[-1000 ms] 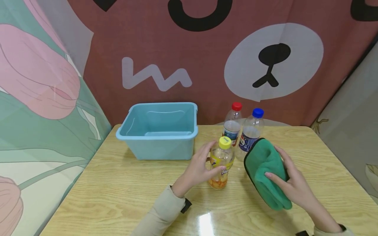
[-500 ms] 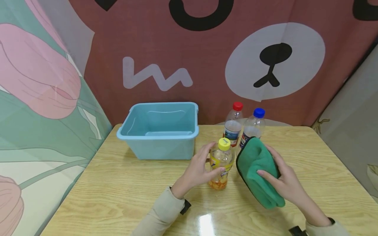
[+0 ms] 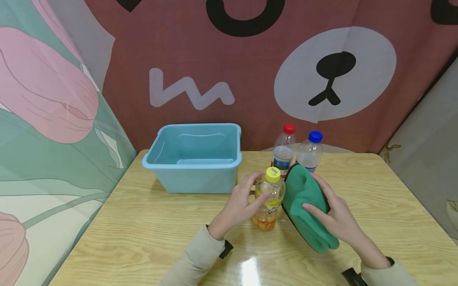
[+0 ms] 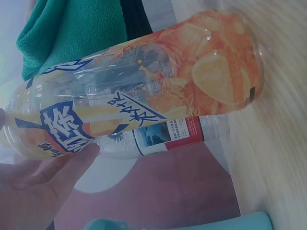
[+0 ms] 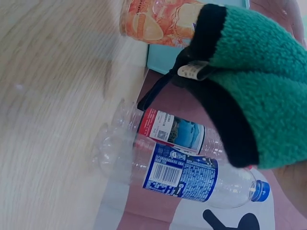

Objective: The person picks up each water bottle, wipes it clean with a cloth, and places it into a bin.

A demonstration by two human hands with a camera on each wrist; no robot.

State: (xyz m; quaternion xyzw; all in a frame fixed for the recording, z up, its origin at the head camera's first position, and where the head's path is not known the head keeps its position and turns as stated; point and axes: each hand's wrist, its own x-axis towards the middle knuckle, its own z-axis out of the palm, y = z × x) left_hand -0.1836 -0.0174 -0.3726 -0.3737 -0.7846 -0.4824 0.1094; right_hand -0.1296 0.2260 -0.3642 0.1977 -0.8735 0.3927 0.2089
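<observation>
My left hand point(image 3: 239, 206) grips a clear plastic bottle point(image 3: 266, 214) by its upper part, with the thumb across the front. The bottle has a yellow cap point(image 3: 273, 174) and a label with orange slices, and it leans a little. In my right hand point(image 3: 336, 212) is a folded green towel point(image 3: 307, 210) with black edging. Its left edge meets the bottle's right side in the head view; whether they touch I cannot tell. From the right wrist, the black edge and a small white tag point(image 5: 193, 71) show beside the bottle. The right fingers behind the towel are hidden.
Behind the towel stand a red-capped bottle point(image 3: 283, 155) and a blue-capped bottle point(image 3: 310, 153), close together. A light blue plastic bin point(image 3: 196, 178) sits at the back left of the wooden table point(image 3: 143, 238). A printed curtain point(image 3: 200, 47) hangs behind the table.
My right hand has carried the towel leftward to the yellow-capped bottle, covering more of the blue-capped one. The left hand stays almost in place, and its bottle leans slightly more.
</observation>
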